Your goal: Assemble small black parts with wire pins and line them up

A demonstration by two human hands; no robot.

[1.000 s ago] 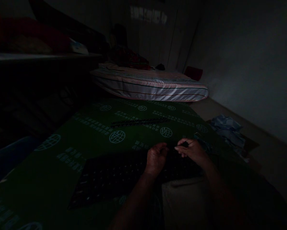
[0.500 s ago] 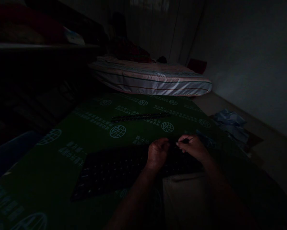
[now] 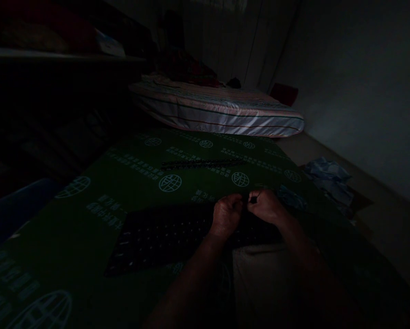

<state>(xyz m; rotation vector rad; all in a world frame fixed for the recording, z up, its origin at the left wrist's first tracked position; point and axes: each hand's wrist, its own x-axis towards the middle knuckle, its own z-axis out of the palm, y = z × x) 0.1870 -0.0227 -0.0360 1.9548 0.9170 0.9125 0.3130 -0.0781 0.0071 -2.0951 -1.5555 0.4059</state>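
A black keyboard (image 3: 157, 237) lies at a slant on a green printed sheet (image 3: 129, 183). Over its far right part my left hand (image 3: 226, 214) is closed, thumb and fingers drawn together. Close beside it my right hand (image 3: 264, 204) is curled with its fingertips pinched, facing the left hand across a narrow gap. Whatever lies between the fingers of either hand is too dark and small to make out. My forearms cover some of the keys.
A long thin dark strip (image 3: 203, 164) lies farther back on the sheet. Crumpled bluish plastic (image 3: 292, 196) is right of my hands. Beyond stands a mattress with a striped cover (image 3: 218, 109). Bluish cloth (image 3: 328, 178) lies on the floor at right, near the wall (image 3: 355, 77).
My right hand has moved slightly left and its fingers have curled in more, closer to the left hand. The left hand stays closed in about the same place. The view has shifted slightly.
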